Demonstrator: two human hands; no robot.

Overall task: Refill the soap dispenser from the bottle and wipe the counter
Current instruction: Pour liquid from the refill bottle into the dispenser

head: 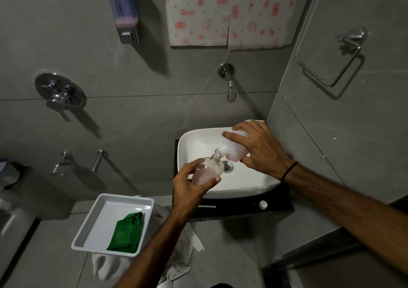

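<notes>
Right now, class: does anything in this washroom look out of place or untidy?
Yes. A small white cap lies loose on the dark counter edge in front of the basin, and a crumpled white cloth lies on the floor beneath the tray.

We see both our forearms bare to the bottom edge, no sleeves showing. Our right hand (258, 146) has a thin dark band (289, 170) around its wrist. Our left hand (189, 186) wears nothing: no ring, watch or glove.
</notes>
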